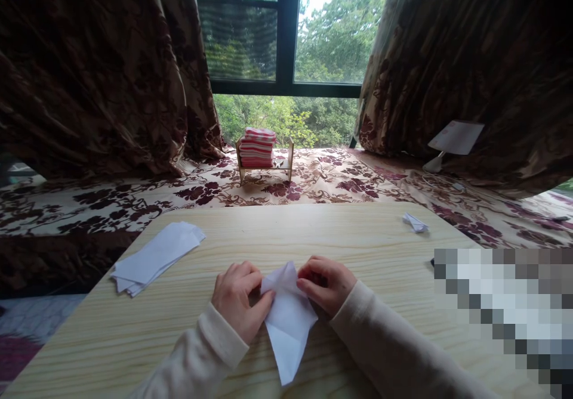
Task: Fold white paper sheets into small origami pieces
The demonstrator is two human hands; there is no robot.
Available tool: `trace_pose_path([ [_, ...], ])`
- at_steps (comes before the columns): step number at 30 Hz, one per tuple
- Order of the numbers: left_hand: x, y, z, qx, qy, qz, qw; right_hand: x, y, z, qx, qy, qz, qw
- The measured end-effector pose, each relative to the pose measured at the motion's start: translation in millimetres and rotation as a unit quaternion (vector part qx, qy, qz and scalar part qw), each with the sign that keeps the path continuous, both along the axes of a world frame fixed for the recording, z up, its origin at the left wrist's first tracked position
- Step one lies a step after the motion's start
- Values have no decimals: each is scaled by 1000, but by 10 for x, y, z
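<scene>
A partly folded sheet of white paper (290,318) lies on the table in front of me, with creases across it and a pointed end toward me. My left hand (242,297) pinches its left edge between thumb and fingers. On the other side, my right hand (326,282) has its thumb and curled fingers closed on the upper right edge. The paper's upper tip stands up a little between the two hands. Parts of the fingertips are hidden behind the paper.
A stack of white paper strips (159,256) lies at the table's left. Small folded paper (416,222) sits near the far right corner of the wooden table (224,232). Beyond are a little rack (265,163) with pink-striped cloths and a white lamp (455,139). The right side is pixelated.
</scene>
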State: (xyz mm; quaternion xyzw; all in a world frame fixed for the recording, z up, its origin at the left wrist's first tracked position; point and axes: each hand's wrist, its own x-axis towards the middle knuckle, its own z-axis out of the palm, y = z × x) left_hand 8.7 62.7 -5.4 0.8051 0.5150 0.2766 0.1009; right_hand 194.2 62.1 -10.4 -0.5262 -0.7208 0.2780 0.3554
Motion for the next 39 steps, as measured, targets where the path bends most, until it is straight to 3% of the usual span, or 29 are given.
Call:
trace_pose_path([
  [17, 86, -27, -39, 26, 2, 20, 999, -82, -109, 14, 29, -94, 11, 995],
  [23, 14, -82, -22, 36, -25, -47, 998, -72, -128, 6, 75, -133, 28, 988],
  [29, -45, -131, 3, 127, 8, -122, 984, -56, -139, 9, 102, -125, 42, 986],
  [39, -5, -225, -23, 178, 54, -95, 978, -47, -120, -38, 198, -126, 108, 966],
])
